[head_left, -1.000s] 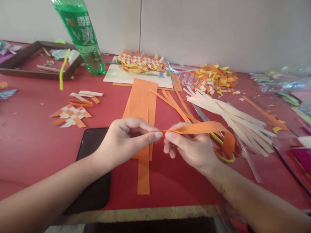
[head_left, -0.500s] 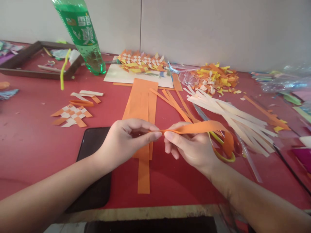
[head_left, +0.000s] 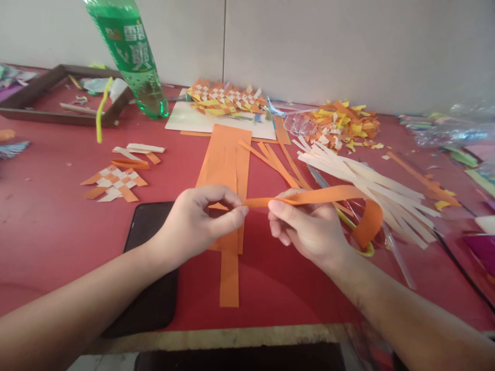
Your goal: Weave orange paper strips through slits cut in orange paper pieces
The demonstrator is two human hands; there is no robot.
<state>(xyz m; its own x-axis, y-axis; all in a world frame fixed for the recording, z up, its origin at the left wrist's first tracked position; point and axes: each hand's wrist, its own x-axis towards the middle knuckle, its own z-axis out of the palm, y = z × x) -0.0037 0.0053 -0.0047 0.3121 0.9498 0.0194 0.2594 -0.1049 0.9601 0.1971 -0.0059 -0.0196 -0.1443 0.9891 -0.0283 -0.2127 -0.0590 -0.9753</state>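
Between my two hands runs an orange paper strip [head_left: 325, 194], held above the table. My left hand [head_left: 209, 216] pinches its left end between thumb and fingertips. A short way along, my right hand [head_left: 305, 219] grips the strip between thumb and fingers, and the rest curls away to the right in a loop. Under the hands lie wide orange paper sheets [head_left: 224, 154], with one strip [head_left: 229, 278] reaching toward the table's front edge. A black phone-like slab [head_left: 145, 288] lies beneath my left forearm. Yellow-handled scissors [head_left: 365, 251] show partly behind my right hand.
Cream paper strips [head_left: 371, 185] fan out at right, behind them a heap of orange and yellow scraps [head_left: 344, 123]. A woven checkered fish [head_left: 116, 183] lies at left. More woven pieces [head_left: 228, 98] rest on white card. A green bottle [head_left: 133, 67] stands beside a dark frame [head_left: 23, 116].
My hands have moved slightly apart, with a longer flat stretch of strip showing between them. My right hand has shifted a little to the right, and the strip's loop has swung right.
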